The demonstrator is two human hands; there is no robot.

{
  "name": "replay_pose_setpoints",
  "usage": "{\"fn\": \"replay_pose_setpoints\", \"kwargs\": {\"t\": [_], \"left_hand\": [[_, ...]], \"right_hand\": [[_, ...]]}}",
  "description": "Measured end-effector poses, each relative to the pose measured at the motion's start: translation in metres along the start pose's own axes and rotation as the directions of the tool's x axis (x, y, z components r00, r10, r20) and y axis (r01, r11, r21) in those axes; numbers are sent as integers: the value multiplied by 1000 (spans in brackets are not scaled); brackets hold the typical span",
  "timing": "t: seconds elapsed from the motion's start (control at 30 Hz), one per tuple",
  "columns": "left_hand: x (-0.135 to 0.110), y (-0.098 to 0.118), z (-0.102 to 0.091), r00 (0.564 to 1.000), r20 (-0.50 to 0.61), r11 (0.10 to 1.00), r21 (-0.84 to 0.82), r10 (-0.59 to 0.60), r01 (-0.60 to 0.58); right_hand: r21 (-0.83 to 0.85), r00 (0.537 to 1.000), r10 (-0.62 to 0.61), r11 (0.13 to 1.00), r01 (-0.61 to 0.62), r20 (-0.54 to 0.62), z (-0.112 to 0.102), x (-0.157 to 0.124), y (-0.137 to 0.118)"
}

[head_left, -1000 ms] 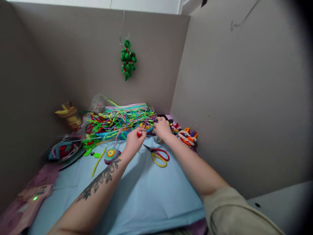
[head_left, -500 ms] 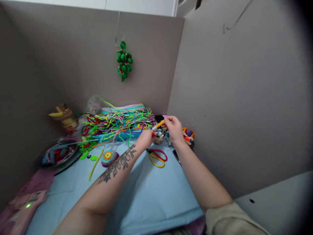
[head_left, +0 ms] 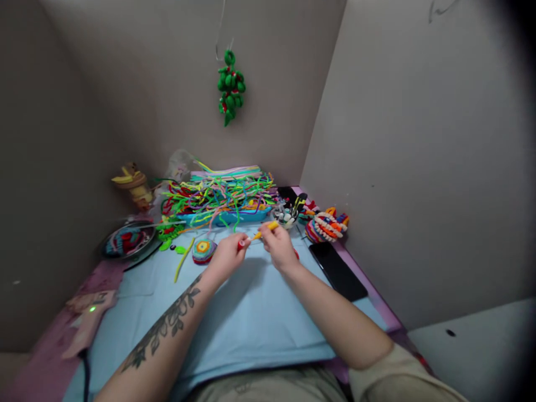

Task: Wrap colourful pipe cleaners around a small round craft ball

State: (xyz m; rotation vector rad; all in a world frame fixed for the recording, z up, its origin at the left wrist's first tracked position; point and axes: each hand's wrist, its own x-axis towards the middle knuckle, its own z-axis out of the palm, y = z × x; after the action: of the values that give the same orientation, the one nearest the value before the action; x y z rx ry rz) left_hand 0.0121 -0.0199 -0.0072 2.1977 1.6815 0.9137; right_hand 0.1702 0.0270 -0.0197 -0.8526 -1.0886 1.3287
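Note:
My left hand (head_left: 228, 257) is closed around a small red piece (head_left: 241, 245) with a whitish end. Too little of it shows to tell its kind. My right hand (head_left: 277, 245) pinches a slim yellow pen-like tool (head_left: 272, 225). Its narrow end points down and left at the whitish end by my left fingers; whether they touch I cannot tell. Both hands are close together over the pale blue cloth (head_left: 251, 312). Just left of my left hand lies a round multicoloured coil (head_left: 204, 250). A red scissor handle (head_left: 296, 254) peeks out behind my right hand.
A blue tray (head_left: 247, 216) heaped with pipe cleaners (head_left: 218, 192) stands behind. A black phone (head_left: 338, 271) and a colourful bundle (head_left: 329, 226) lie right. At left are a round dish (head_left: 128, 240) and a pink glue gun (head_left: 94, 321). A green ornament (head_left: 230, 86) hangs above.
Both hands have come back nearer to me, and the yellow tool's narrow end now shows apart from the left hand. The view has shifted, bringing the phone into sight.

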Motion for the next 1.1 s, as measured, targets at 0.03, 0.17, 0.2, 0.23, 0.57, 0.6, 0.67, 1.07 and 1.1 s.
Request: {"fn": "replay_pose_setpoints", "kwargs": {"t": [0.03,0.17,0.2,0.23,0.57,0.6,0.67,1.07,1.1], "left_hand": [[-8,-9,-5,998,-17,998,36,-57,57],[-32,-40,-20,963,-73,965,18,-261,263],[-36,-44,-22,955,-91,959,1,-281,282],[-38,-47,-22,949,-103,955,-18,-298,297],[-43,-52,-20,925,-120,932,-95,-361,351],[-43,-51,-20,924,-119,931,-98,-363,353],[-42,-50,-20,923,-116,930,-95,-366,356],[-43,-45,-15,942,-90,943,-116,-323,312],[-43,-45,-12,947,-74,944,-128,-313,302]], "right_hand": [[62,998,13,998,-9,-56,-2,0,2],[49,992,126,991,-126,1,-11,-1,15],[-31,985,158,987,-156,72,-11,-3,20],[-110,974,187,979,-174,125,-10,-6,26],[-549,952,127,834,49,277,-6,-15,46],[-572,948,118,816,77,295,-6,-15,46],[-595,943,114,797,100,312,-7,-14,46],[-628,955,54,764,148,290,-10,-12,44],[-610,961,37,779,145,275,-10,-13,42]]}}
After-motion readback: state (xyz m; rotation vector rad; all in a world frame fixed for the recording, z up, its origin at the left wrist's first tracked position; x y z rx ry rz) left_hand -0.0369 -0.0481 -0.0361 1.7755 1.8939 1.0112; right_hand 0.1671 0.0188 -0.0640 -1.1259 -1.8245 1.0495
